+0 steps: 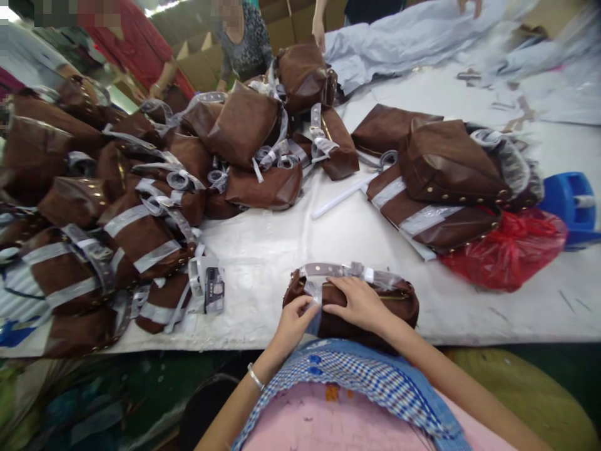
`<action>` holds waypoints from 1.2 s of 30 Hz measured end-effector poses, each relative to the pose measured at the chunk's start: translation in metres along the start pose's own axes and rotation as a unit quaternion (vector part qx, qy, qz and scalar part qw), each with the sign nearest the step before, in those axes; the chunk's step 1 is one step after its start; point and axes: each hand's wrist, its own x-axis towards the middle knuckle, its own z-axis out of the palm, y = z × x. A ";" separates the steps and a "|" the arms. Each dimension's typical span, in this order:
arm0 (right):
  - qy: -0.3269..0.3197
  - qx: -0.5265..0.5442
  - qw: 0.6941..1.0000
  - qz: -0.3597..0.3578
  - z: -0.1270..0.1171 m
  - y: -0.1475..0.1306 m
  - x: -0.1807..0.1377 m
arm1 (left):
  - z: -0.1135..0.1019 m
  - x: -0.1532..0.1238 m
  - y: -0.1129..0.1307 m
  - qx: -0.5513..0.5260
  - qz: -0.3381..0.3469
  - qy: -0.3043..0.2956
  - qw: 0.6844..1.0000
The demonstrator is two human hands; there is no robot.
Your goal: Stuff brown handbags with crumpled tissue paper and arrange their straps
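A brown handbag (399, 304) lies at the near edge of the white table (357, 244), its strap wrapped in clear plastic film (347, 270). My left hand (293, 322) pinches a piece of that clear film at the bag's left end. My right hand (359, 304) lies on top of the bag with fingers bent, pressing it down by the zip.
A big heap of brown bags (141, 188) with plastic-wrapped straps fills the left of the table. Two or three more bags (446, 181) lie to the right, beside a red plastic bag (511, 250) and a blue object (570, 203). Other people stand at the far side, by grey sheeting (413, 37).
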 end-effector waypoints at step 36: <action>0.081 -0.170 0.981 0.043 0.028 -0.036 -0.032 | 0.003 -0.064 0.016 -0.101 -0.112 -0.028 0.988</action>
